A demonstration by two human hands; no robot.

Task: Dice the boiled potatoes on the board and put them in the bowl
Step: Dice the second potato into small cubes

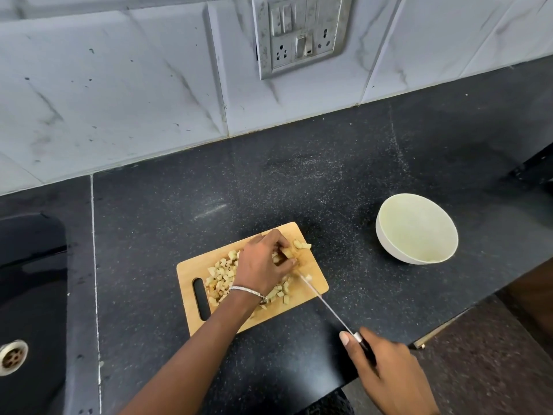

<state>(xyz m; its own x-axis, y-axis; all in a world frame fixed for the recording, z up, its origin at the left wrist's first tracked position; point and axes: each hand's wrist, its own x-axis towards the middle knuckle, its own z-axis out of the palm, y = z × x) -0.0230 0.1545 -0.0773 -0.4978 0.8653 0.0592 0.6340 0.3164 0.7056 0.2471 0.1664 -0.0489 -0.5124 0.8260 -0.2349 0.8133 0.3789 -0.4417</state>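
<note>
Sink (33, 280) left of board (191, 271) (bowl (386, 245) right)

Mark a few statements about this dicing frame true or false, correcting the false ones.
1. The bowl stands to the right of the board, apart from it. True.
2. The bowl already holds potato. False: it is empty; the diced potato lies on the board.
3. The right hand grips the knife by its handle, with the blade reaching over the board. True.
4. The left hand hangs clear of the board. False: it is on the board, its fingers curled on diced potato.
</note>
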